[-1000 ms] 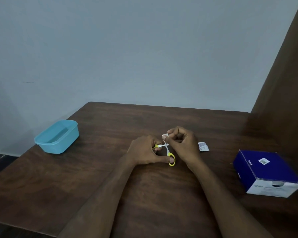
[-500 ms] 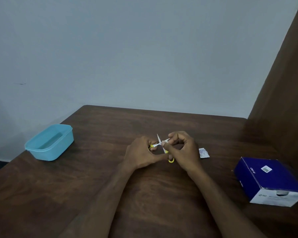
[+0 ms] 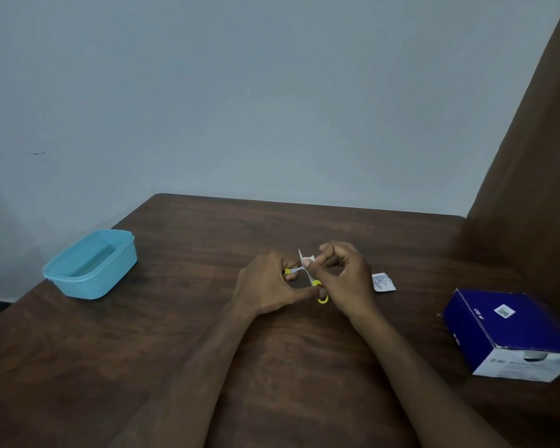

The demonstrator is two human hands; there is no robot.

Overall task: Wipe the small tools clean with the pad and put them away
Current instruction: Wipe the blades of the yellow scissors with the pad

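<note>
Holding yellow scissors (image 3: pixel 317 284) by handles, left hand (image 3: pixel 265 286); right hand (image 3: pixel 345 276) pinching pad (image 3: pixel 305 260) on blade.

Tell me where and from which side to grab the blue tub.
Grip the blue tub by its rim at the near right corner, coming from the right and above. It stands upright and open-topped on the table, its flared lip gives fingers purchase, and that side faces the hands.
</note>
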